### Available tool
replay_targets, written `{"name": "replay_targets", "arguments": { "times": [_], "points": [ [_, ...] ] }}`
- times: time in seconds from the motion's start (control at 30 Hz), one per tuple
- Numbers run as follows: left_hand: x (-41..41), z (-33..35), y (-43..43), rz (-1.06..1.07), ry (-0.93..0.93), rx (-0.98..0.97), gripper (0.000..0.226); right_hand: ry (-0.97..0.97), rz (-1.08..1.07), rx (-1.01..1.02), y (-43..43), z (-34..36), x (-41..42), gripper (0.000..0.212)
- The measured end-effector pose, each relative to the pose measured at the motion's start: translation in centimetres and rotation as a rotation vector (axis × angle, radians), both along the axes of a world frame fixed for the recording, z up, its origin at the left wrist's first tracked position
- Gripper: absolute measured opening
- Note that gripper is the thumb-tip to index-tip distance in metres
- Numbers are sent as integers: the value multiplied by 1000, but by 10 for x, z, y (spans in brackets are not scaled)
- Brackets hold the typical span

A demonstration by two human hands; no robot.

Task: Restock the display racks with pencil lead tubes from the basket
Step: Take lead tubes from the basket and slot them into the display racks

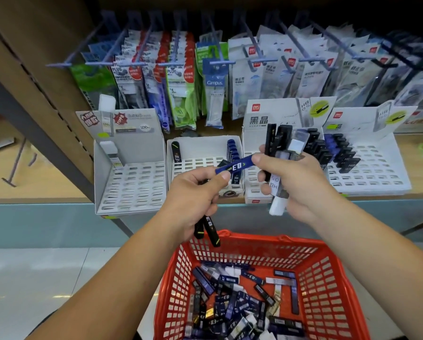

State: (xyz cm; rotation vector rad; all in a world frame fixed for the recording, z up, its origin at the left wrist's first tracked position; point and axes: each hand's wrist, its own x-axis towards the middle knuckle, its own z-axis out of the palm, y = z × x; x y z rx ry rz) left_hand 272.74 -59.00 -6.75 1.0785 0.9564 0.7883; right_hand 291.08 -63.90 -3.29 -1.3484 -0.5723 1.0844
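Closest to me is the red basket (328, 278), its bottom littered with loose pencil lead tubes (230, 298) in dark blue, black and clear, lying every which way.

Just above the basket's far rim, my left grip (193, 192) is curled round two black tubes (209, 229) that poke down out of the palm. Its thumb and forefinger pinch the near end of a blue tube (235, 165) marked 0.3. Up and to the right of the basket, my right grip (296, 182) is closed round a bundle of tubes (281, 148), black and clear, standing roughly upright. A white-ended one sticks out below the palm. Its thumb presses the far end of the blue tube, so the tube bridges both grips.

Beyond the basket, on the shelf (46, 192), stand four white display racks. The left rack (132, 185) holds one pale tube. The second rack (195, 163) has a few dark ones. The third rack (252, 143) sits partly behind my right grip. The right rack (372, 173) carries rows of black tubes.

Farthest from the basket, hanging packets (215, 82) crowd the pegs.
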Motion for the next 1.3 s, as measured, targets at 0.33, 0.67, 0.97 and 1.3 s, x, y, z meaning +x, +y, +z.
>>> {"name": "replay_targets", "arguments": {
  "times": [0.33, 0.67, 0.97, 1.3],
  "points": [
    [0, -9, 5, -6, -29, -62, 40, 21, 35, 12, 5, -3, -1, 11],
    [2, -5, 4, -7, -42, -49, 29, 188, 48, 6, 4, -1, -1, 11],
    [2, -7, 5, 28, 18, -7, 24, -298, -37, 8, 2, 10, 5, 13],
    [-7, -6, 7, 63, 56, -55, 18, -708, 199, -34, 17, -8, 3, 26]
  ]
}}
